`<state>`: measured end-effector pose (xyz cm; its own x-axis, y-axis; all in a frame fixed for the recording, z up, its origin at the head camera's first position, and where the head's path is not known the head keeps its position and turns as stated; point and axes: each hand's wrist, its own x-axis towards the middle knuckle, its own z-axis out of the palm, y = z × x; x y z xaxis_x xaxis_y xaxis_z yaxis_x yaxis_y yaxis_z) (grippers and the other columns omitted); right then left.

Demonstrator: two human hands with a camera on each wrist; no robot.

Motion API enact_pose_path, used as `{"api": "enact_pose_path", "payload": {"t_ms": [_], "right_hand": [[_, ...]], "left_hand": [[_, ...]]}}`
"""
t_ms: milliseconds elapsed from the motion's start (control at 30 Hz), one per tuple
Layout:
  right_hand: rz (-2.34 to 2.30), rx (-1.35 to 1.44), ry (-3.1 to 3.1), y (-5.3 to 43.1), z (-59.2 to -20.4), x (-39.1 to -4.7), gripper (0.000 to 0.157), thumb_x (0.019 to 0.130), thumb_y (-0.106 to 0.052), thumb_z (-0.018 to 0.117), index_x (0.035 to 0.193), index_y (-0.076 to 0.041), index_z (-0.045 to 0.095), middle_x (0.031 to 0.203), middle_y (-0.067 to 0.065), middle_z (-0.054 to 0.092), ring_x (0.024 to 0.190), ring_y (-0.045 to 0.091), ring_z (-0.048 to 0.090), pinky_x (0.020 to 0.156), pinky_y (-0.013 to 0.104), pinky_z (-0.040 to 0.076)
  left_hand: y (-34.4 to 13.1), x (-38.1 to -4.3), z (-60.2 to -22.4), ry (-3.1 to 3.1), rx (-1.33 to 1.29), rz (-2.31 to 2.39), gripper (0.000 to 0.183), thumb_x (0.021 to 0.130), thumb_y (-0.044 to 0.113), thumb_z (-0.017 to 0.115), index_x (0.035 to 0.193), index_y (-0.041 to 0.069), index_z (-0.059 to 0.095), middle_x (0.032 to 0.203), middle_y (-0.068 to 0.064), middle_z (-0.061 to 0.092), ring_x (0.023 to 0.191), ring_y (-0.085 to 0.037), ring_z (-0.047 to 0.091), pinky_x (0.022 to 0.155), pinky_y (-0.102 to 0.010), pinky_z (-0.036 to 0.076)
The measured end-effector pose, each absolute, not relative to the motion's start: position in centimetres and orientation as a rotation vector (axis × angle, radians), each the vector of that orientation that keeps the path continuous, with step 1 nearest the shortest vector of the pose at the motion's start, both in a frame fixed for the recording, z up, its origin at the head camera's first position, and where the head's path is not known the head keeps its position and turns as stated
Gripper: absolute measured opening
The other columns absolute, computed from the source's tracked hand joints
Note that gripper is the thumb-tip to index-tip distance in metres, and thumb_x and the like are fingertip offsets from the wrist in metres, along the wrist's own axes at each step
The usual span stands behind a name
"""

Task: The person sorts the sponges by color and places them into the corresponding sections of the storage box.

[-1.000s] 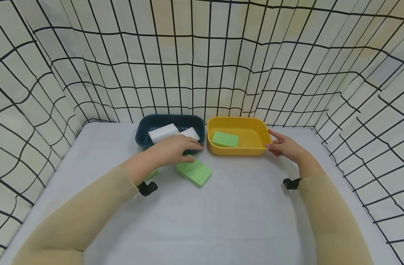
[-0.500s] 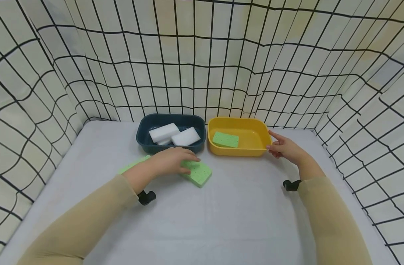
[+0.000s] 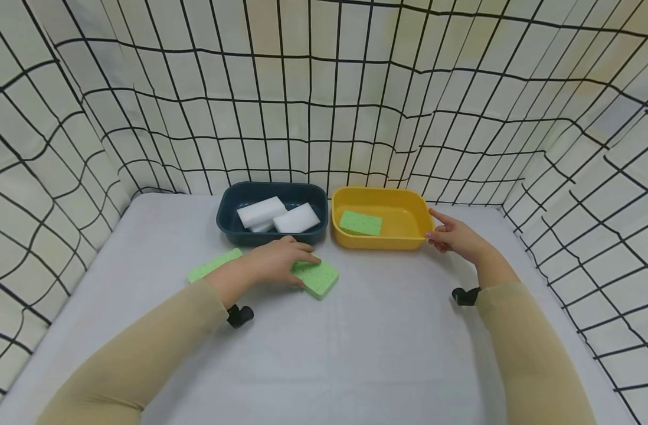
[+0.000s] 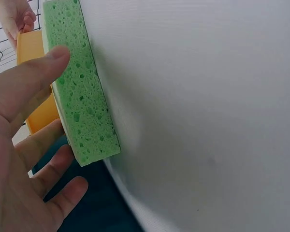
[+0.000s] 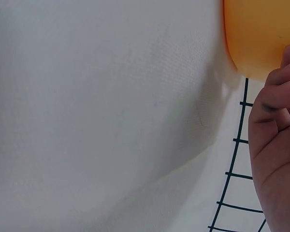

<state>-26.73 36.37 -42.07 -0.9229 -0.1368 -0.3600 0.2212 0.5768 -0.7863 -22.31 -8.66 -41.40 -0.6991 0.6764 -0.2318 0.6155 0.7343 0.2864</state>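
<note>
My left hand (image 3: 276, 261) reaches over a green sponge (image 3: 320, 278) on the table, thumb at its near side and fingers over the far side. In the left wrist view the thumb (image 4: 58, 58) overlaps the sponge's porous face (image 4: 82, 96), the other fingers loosely bent. A second green sponge (image 3: 209, 268) lies partly behind that wrist. My right hand (image 3: 457, 239) holds the right end of a yellow tub (image 3: 382, 242), index finger extended along it and other fingers curled. Inside the tub rests another green sponge (image 3: 360, 223).
Left of the yellow tub stands a dark blue tub (image 3: 234, 233) with several white sponges (image 3: 296, 218) in it. Both tubs sit at the back of a white-covered table (image 3: 356, 348). Black-gridded white cloth (image 3: 324, 88) walls the back and sides.
My left hand has drawn back from over the blue tub to the green sponge in front of it. My right hand has stayed at the yellow tub.
</note>
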Motion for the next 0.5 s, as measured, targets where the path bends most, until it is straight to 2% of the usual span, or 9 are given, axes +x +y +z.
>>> {"api": "enact_pose_path", "payload": {"t_ms": [300,500], "right_hand": [[-1.289,0.08,2.428,36.36,-42.1,-26.56,0.079,0.098,-0.034,0.063,0.16,-0.034,0.014,0.103,0.019,0.063,0.085,0.029,0.056,0.08,0.029,0.051],[-1.294,0.08,2.425,36.31,-41.95,-26.54,0.079,0.099,-0.033,0.063,0.16,-0.033,0.013,0.105,0.02,0.063,0.084,0.028,0.056,0.081,0.029,0.051]], "left_hand": [[-8.42,-22.35,-41.39,2.62,1.05,0.25,0.06,0.084,0.042,0.079,0.14,0.032,0.058,0.15,0.001,0.046,0.129,-0.025,0.041,0.105,-0.044,0.039],[-7.96,-21.66,-41.24,2.649,1.028,0.233,0.061,0.083,0.049,0.077,0.138,0.029,0.06,0.143,-0.002,0.051,0.126,-0.025,0.044,0.108,-0.044,0.036]]}}
